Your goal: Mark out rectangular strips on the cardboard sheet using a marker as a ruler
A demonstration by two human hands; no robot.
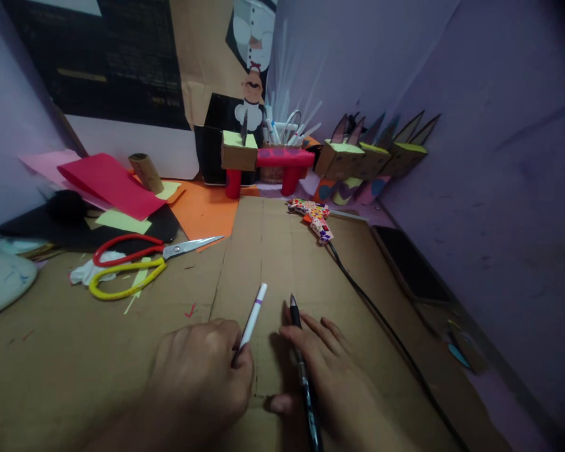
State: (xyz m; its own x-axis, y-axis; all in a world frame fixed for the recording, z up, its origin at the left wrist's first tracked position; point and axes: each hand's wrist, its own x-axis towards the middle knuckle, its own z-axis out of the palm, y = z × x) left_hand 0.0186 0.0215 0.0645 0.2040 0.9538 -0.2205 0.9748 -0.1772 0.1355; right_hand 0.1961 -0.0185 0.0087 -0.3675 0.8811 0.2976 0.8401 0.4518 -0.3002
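The right hand (334, 364) rests low on the brown cardboard (98, 351), its fingers fanned out. A black pen (303, 376) slants between its thumb and fingers, tip pointing away from the person, and the index finger crosses the barrel; whether this grip presses firmly or merely rests there, one cannot tell. Beside it, the left hand (200, 364) is curled, its grip pinching a white marker (252, 323) between thumb and bent index finger. The marker has a purple band and tilts forward to the right. Dark lines are drawn on the cardboard between and beyond the hands.

Farther off to the left lie scissors (169, 251) with one red and one yellow handle, their blades pointing right, next to a crumpled white tissue (91, 271). Ahead on the right is a flower-patterned glue gun (317, 220), its black cable running back toward the person, with a dark, flat device (409, 263) near the wall.

Behind these lie an orange sheet (211, 213) and a deep-pink sheet (110, 191), with a cardboard tube (145, 172) nearby. Farther back stand a red-legged cardboard figure (282, 157) and a row of eared cardboard heads (343, 160).
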